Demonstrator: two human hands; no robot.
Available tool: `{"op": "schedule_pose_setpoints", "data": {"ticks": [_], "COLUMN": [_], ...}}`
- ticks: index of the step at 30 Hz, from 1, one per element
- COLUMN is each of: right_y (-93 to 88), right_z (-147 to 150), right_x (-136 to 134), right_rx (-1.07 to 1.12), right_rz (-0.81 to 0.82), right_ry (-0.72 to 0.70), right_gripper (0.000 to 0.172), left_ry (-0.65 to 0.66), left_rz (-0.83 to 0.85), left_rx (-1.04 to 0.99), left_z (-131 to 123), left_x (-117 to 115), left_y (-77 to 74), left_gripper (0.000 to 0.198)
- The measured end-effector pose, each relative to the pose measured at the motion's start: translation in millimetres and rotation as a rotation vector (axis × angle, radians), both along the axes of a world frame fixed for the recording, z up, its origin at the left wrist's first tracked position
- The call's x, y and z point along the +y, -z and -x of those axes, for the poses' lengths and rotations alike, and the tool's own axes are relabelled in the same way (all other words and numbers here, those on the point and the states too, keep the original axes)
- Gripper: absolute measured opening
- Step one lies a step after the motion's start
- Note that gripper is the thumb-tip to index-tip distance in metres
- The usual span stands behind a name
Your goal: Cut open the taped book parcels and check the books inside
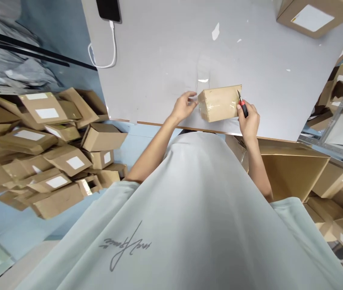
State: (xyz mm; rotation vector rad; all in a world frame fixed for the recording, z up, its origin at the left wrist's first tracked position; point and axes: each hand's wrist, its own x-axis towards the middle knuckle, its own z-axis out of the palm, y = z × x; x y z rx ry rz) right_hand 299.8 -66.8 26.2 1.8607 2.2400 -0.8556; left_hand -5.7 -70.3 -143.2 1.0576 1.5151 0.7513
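Note:
A small brown cardboard box (223, 104) with clear tape on it rests at the near edge of the light grey table (159, 52). My left hand (184, 106) is at the box's left end, fingers apart and slightly curled, with nothing seen in it. At the right end of the box, my right hand (249, 120) is closed around a red and black utility knife (243, 106). The knife's blade points up and away, beside the box's right end.
A black phone (109, 9) with a white cable lies at the table's far left. A larger labelled box (316, 18) stands at the far right corner. Cardboard boxes (69, 161) are piled on the floor at left. An open carton (289, 169) stands below the table's right side.

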Motion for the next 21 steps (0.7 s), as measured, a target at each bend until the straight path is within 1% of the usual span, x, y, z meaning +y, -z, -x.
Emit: {"op": "schedule_pose_setpoints", "data": {"ticks": [3, 5, 6, 7, 8, 10, 12, 14, 16, 18, 21], "right_y": [-4.5, -7.1, -8.2, -9.2, -10.5, -14.6, -22.7, -34.8, -48.2, -58.6, -62.6], "right_z": [23, 36, 40, 44, 46, 47, 48, 53, 66, 85, 114], "right_x": [-8, -13, -14, -16, -17, -19, -22, -28, -36, -43, -50], "right_rx": [-0.006, -0.026, -0.047, -0.071, -0.094, -0.137, -0.176, -0.199, -0.176, -0.1, 0.014], "right_rz": [-0.083, -0.066, -0.053, -0.043, -0.039, -0.053, -0.077, -0.066, 0.011, 0.11, 0.18], "right_ry": [0.232, 0.249, 0.243, 0.24, 0.244, 0.277, 0.304, 0.274, 0.197, 0.147, 0.152], "right_gripper": [0.07, 0.071, 0.071, 0.072, 0.072, 0.071, 0.071, 0.071, 0.071, 0.072, 0.065], "left_ry": [-0.011, 0.017, 0.039, 0.059, 0.074, 0.09, 0.094, 0.099, 0.105, 0.109, 0.123], "left_rz": [-0.153, -0.192, -0.201, -0.206, -0.208, -0.207, -0.204, -0.2, -0.197, -0.197, -0.206], "left_rx": [0.0, -0.013, -0.017, -0.021, -0.026, -0.04, -0.06, -0.084, -0.114, -0.146, -0.181], "left_z": [16, 19, 19, 18, 18, 17, 17, 19, 21, 23, 23], "left_x": [5, 8, 10, 12, 14, 18, 21, 24, 26, 28, 30], "left_y": [-49.0, -78.7, -89.7, -97.4, -101.8, -102.4, -97.1, -91.2, -87.7, -86.5, -86.2], "left_gripper": [0.043, 0.038, 0.035, 0.032, 0.029, 0.023, 0.02, 0.018, 0.017, 0.018, 0.02]}}
